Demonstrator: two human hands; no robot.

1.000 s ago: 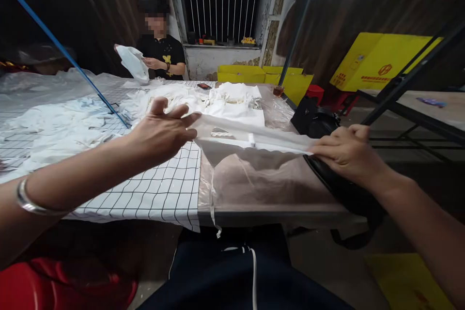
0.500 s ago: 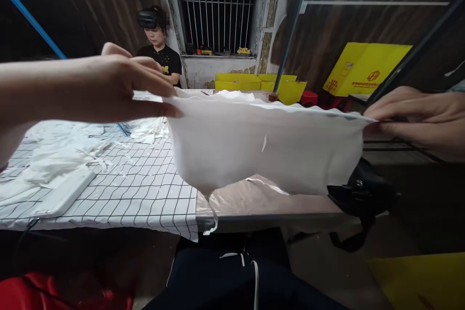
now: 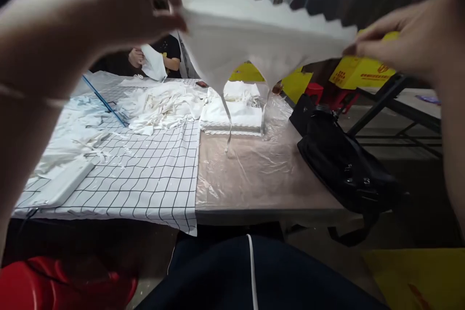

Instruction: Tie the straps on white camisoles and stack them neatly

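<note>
- Overhead, a white cloth (image 3: 261, 34) with a zigzag edge is held stretched in the air above the bench (image 3: 254, 174), near the top of the view.
- One end of the cloth is pinched by the left hand (image 3: 127, 5), the other end by the right hand (image 3: 410, 38); the two hands are kept well apart, each clamped on the cloth.
- A thin strip (image 3: 228, 126) is seen hanging from the cloth's lower edge toward the bench.
- A stack of folded white cloths (image 3: 232, 116) is set on the clear plastic sheet (image 3: 254, 169) that covers the right part of the bench.
- A black-and-white checked cover (image 3: 152, 179) is spread over the left part, with a heap of loose white pieces (image 3: 163, 104) lying on it.
- A black bag (image 3: 341, 164) is placed at the right edge of the bench, partly hanging over it.
- A white piece (image 3: 154, 63) is held by another person's hand (image 3: 136, 56) at the far end.
- Yellow boxes (image 3: 359, 70) are noted behind, on the right.
</note>
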